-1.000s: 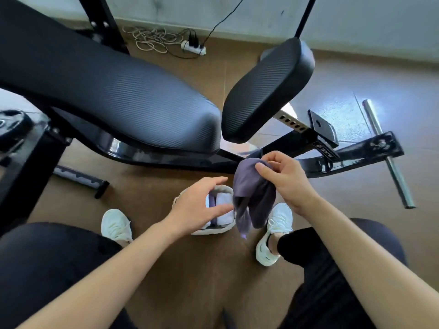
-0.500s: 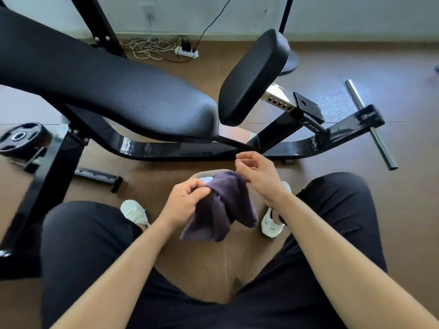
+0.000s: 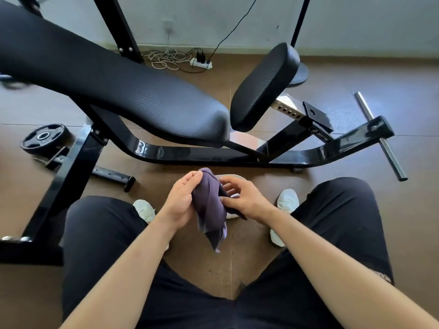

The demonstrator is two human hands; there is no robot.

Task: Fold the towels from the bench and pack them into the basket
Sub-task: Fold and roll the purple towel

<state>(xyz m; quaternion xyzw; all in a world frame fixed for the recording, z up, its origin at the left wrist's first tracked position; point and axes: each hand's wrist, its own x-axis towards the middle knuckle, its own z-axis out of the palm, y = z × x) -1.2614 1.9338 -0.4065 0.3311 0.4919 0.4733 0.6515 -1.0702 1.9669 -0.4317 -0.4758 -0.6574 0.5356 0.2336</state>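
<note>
A dark purple towel hangs bunched between my hands, above the floor in front of my knees. My left hand grips its upper left side, fingers curled round the cloth. My right hand holds its right side with the thumb on the fabric and the fingers spread behind. The basket sits on the floor behind the towel; only a pale strip of its rim shows, the rest is hidden. The black padded bench stretches across the upper left with no towel on it.
The bench's black steel frame runs along the floor just beyond the basket. A weight plate and a loose black bar lie at the left. A power strip with cables sits by the far wall. My white shoes flank the basket.
My left hand took hold of the towel and both hands pulled it closer to me. The towel now hangs in a tighter bunch. The camera tilted up and back.
</note>
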